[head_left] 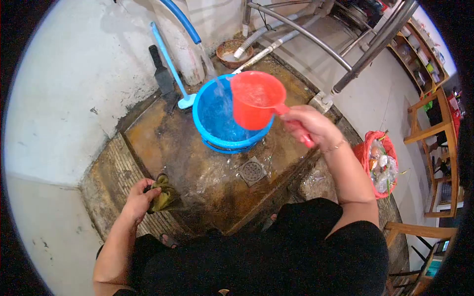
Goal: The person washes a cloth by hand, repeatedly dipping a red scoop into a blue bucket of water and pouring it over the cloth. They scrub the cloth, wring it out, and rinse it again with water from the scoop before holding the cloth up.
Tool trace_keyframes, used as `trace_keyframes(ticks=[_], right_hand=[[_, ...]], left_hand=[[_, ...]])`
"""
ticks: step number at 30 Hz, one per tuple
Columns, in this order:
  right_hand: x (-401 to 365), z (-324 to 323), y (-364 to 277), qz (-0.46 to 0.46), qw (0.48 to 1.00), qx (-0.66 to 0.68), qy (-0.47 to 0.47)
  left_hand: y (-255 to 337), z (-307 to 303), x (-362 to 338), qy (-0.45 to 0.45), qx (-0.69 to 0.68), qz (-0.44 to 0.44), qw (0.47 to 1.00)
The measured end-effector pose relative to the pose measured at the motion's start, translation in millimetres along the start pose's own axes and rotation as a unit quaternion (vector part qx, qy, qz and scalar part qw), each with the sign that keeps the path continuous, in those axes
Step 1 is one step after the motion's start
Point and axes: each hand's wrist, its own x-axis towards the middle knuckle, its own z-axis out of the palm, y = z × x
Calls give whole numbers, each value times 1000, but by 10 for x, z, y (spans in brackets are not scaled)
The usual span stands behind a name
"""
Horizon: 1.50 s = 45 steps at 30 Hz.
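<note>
My right hand [311, 126] is wrapped round the handle of a red plastic dipper [254, 111], held over the right side of a blue bucket [199, 116]. Water shows inside the dipper. The bucket stands on the wet floor, and water from a blue hose [182, 22] pours into it from above. Lower left, my left hand [139, 196] is closed on a crumpled olive-green cloth [164, 193], apart from the bucket.
A floor drain [252, 171] lies just in front of the bucket. Against the wall stand a light-blue long-handled brush [170, 64] and a dark scraper-like tool [162, 71]. At right are a red bin of rubbish [365, 153], a metal frame [301, 32] and wooden chairs [429, 133].
</note>
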Motion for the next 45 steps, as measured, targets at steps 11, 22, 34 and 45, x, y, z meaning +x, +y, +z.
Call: trace_keyframes(ticks=[11,22,34,45], right_hand=[[-320,-545,127,38,983,102,149],[855,-988,972,77,977,55,193],[1725,-964,849,84,812,-492,303],[1541,-1044,685,-98,701,-477,520]], left_hand=[[-108,-53,45,-6,25,25,999],[-115,-47,-20,1,-13,4,1000],[-60,-31,9,1,7,-32,999],[-130,-65,26,15,13,-36,999]])
